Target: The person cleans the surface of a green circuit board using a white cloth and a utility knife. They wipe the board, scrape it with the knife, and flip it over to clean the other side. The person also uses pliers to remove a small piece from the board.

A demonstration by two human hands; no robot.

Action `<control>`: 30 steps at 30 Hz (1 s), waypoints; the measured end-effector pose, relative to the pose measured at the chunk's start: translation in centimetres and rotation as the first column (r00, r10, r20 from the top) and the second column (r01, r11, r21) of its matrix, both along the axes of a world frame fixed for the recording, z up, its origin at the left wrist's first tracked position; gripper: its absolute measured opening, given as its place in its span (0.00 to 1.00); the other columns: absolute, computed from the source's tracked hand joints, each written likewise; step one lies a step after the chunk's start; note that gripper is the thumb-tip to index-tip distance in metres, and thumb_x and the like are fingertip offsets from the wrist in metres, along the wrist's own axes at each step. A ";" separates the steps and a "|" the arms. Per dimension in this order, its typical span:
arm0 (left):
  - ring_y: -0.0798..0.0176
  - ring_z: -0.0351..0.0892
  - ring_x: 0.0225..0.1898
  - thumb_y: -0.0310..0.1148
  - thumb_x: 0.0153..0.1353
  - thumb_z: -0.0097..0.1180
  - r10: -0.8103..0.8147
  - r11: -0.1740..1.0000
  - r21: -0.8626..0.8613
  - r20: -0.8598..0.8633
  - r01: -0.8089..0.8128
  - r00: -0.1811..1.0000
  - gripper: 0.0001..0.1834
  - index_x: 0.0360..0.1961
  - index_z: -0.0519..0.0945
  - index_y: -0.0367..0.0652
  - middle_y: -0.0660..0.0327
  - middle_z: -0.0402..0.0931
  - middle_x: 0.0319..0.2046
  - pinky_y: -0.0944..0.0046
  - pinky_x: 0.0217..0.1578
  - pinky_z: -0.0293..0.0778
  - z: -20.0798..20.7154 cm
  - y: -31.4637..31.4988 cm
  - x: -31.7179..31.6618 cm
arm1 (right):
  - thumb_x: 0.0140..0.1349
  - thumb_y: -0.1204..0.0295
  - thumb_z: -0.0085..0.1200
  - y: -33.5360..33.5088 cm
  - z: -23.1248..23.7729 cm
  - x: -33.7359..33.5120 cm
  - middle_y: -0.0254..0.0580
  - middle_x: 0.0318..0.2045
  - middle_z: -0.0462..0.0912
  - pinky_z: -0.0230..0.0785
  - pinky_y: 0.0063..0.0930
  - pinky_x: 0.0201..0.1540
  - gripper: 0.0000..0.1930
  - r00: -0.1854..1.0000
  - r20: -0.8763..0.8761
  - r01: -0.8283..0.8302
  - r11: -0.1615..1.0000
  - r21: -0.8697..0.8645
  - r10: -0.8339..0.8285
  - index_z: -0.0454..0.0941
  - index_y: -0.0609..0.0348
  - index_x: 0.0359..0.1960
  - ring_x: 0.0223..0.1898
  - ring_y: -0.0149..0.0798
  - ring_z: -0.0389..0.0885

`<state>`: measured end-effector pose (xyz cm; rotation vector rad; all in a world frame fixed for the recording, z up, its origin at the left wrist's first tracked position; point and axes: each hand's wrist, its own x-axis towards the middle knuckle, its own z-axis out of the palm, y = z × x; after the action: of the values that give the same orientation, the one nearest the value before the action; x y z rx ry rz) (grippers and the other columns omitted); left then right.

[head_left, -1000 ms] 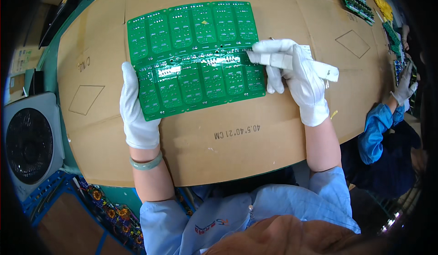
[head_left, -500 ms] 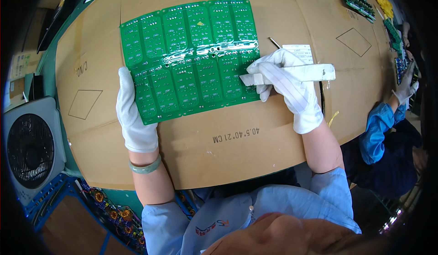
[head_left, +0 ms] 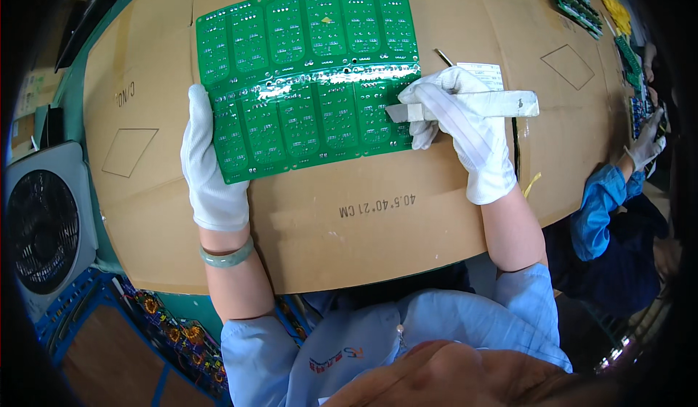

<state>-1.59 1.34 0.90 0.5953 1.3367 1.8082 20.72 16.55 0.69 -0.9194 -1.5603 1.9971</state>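
Note:
A large green circuit board panel (head_left: pixel 305 127) is held above the cardboard, its face dotted with solder joints and marked by a small yellow sticker (head_left: pixel 326 20). My left hand (head_left: pixel 209 163), in a white glove, grips the panel's left edge, with the fingers hidden beneath it. At the lower right edge, my gloved right hand (head_left: pixel 458 127) is closed around a flat, white-wrapped knife (head_left: pixel 512 104). Its short grey blade points left over the board. Whether the blade touches the board I cannot tell. Some right fingers lie against or just beside the panel's edge.
Brown cardboard (head_left: pixel 349 240) covers the table. Near my right hand lie a thin metal rod (head_left: pixel 442 56) and a printed paper slip (head_left: pixel 487 72). A fan (head_left: pixel 43 218) stands at left. More boards (head_left: pixel 571 0) lie far right, near another person's gloved hand (head_left: pixel 646 145).
The board and my left hand have shifted slightly away from me. My right hand keeps hold of the knife near the same edge. The whole view has also moved a little.

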 end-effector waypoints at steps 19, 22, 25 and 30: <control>0.59 0.80 0.50 0.46 0.76 0.30 -0.040 0.998 0.063 0.186 0.029 0.982 0.28 0.61 0.68 0.34 0.51 0.76 0.53 0.60 0.49 0.80 0.2 0.1 -0.2 | 0.62 0.59 0.61 -0.3 0.1 -0.3 0.43 0.24 0.84 0.71 0.17 0.22 0.18 0.992 0.083 0.098 0.995 -0.008 -0.097 0.80 0.66 0.31 0.21 0.30 0.82; 0.60 0.80 0.50 0.46 0.76 0.30 -0.039 0.997 0.067 0.176 0.028 0.984 0.28 0.61 0.68 0.34 0.51 0.76 0.53 0.61 0.49 0.80 0.3 0.1 -0.1 | 0.62 0.58 0.61 -0.4 0.3 -0.3 0.43 0.24 0.84 0.71 0.17 0.23 0.18 0.992 0.079 0.102 0.995 -0.016 -0.100 0.80 0.66 0.32 0.22 0.29 0.82; 0.61 0.80 0.49 0.46 0.76 0.31 -0.022 0.998 0.055 0.170 0.013 0.985 0.28 0.60 0.69 0.34 0.51 0.76 0.52 0.62 0.48 0.80 0.4 0.2 -0.1 | 0.62 0.58 0.61 -0.4 0.3 -0.3 0.43 0.25 0.84 0.71 0.17 0.23 0.18 0.991 0.088 0.103 0.995 -0.016 -0.101 0.80 0.66 0.32 0.22 0.29 0.82; 0.62 0.81 0.49 0.46 0.76 0.32 -0.020 0.999 0.036 0.167 0.014 0.986 0.27 0.59 0.70 0.34 0.53 0.77 0.52 0.63 0.48 0.79 -0.1 0.0 -0.5 | 0.63 0.58 0.60 -0.7 0.5 -0.4 0.44 0.25 0.84 0.71 0.17 0.23 0.18 0.988 0.095 0.119 0.993 0.017 -0.120 0.80 0.66 0.32 0.22 0.30 0.82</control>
<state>-2.09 1.31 0.84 0.4605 1.1858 1.8285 20.29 15.88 1.21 -1.0928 -1.5273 1.8841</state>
